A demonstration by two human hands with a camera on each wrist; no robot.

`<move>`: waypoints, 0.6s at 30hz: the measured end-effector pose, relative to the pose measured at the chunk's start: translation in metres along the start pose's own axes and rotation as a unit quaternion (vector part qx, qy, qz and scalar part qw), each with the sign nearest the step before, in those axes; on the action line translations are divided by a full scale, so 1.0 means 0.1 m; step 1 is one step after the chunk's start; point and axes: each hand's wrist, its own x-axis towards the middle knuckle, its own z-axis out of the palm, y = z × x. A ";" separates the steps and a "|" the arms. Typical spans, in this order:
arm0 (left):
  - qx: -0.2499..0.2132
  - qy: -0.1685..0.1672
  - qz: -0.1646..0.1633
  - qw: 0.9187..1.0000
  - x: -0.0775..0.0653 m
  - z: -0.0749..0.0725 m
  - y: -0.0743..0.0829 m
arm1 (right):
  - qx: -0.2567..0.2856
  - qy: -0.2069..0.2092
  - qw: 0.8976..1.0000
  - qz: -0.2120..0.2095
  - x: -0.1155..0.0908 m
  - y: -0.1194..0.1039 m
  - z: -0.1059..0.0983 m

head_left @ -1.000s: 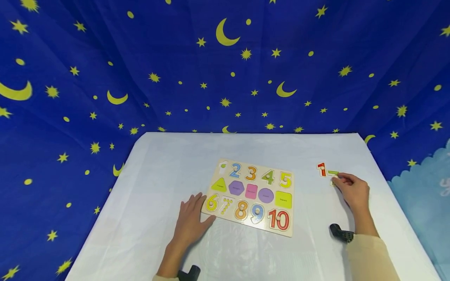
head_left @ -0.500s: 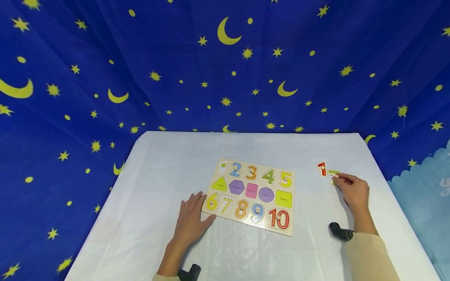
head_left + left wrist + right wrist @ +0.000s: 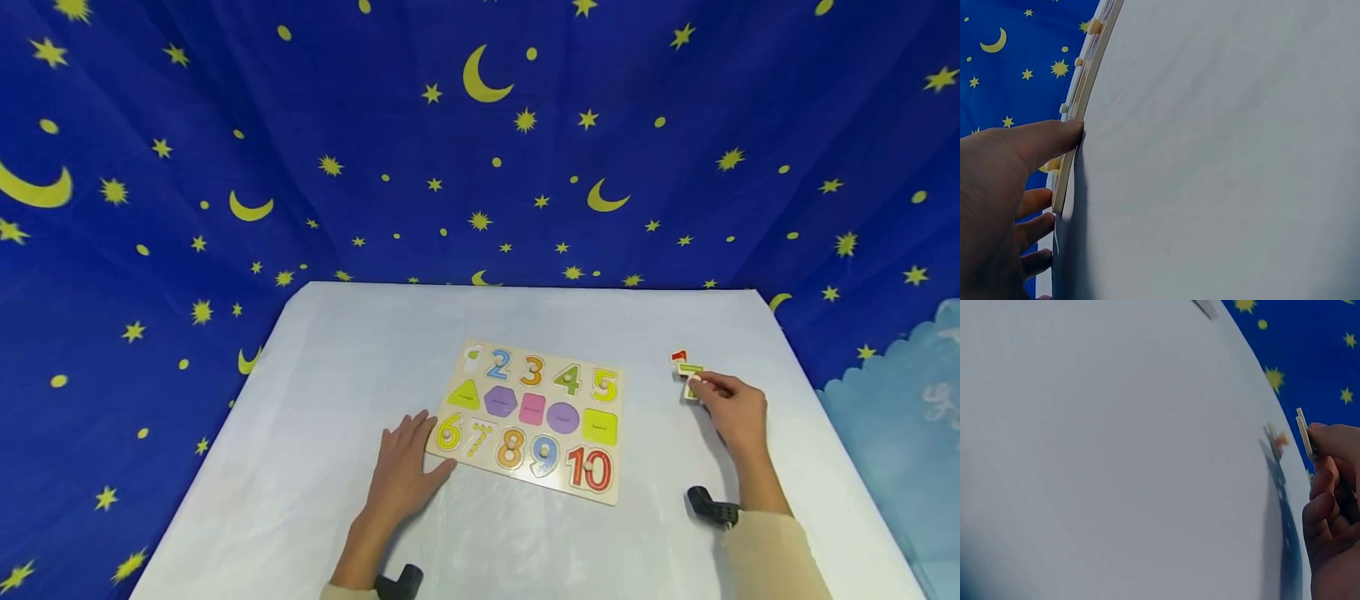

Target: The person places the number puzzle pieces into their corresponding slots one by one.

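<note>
My right hand (image 3: 738, 417) pinches a green number 7 puzzle piece (image 3: 688, 370) between thumb and fingers. In the right wrist view that piece (image 3: 1304, 434) is seen edge-on, clear of the table. A red number 1 piece (image 3: 678, 357) lies just beyond, partly covered by the 7. On the left, my other hand (image 3: 402, 462) rests at the near left corner of a wooden number puzzle board (image 3: 487, 465). Its thumb touches the board's edge in the left wrist view, with the fingers round the corner. The slots for 1 and 7 show bare printed pictures; the other numbers sit in place.
A white-covered table (image 3: 360, 350) bears the board at its middle and the loose pieces at the right. Behind it hangs a blue cloth (image 3: 405, 125) with yellow moons and stars. Black wrist devices (image 3: 708, 506) are worn on both wrists.
My right hand has lifted the 7 piece off the table and moved it slightly left, so it now overlaps the red 1. My left hand stays at the board.
</note>
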 end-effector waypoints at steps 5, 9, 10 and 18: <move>-0.003 -0.013 -0.008 1.000 -0.03 -0.01 -0.02 | 0.022 -0.001 1.000 -0.021 -0.11 -0.15 0.11; -0.003 -0.013 -0.006 1.000 -0.03 -0.03 -0.01 | 0.041 -0.014 0.998 -0.043 -0.22 -0.29 0.20; -0.003 -0.011 -0.005 1.000 -0.03 -0.04 0.00 | 0.044 -0.018 0.998 -0.049 -0.24 -0.32 0.22; -0.001 -0.012 -0.004 1.000 -0.03 -0.05 0.01 | 0.049 -0.040 0.995 -0.080 -0.43 -0.47 0.45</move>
